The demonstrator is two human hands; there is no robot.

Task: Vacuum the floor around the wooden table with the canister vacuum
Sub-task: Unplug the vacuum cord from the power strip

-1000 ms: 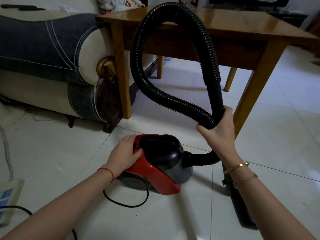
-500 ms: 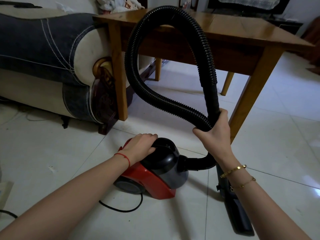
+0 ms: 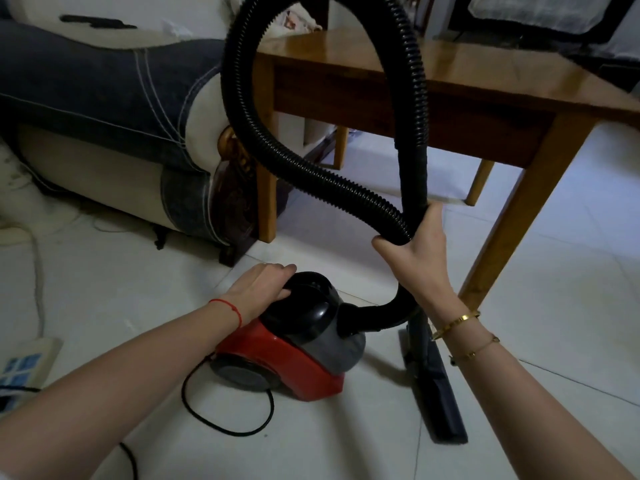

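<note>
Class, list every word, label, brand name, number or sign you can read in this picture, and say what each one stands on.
None can be read.
Canister vacuum: no brand or label shows on its red and black shell.
Power strip: blue patches at the left edge, too blurred to read as text.
Hose, floor nozzle and wooden table: no markings show.

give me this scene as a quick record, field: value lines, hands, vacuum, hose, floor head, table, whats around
left hand: grips the black top handle of the canister
right hand: grips the hose where its loop crosses the stiff end
canister vacuum: red and black, on the tiled floor
hose: black, ribbed, arched in a tall loop in front of the table
floor head: dark, flat on the tiles, right of the canister
wooden table: just behind the vacuum
power cord: looped on the tiles by the canister
sofa: left of the table
</note>
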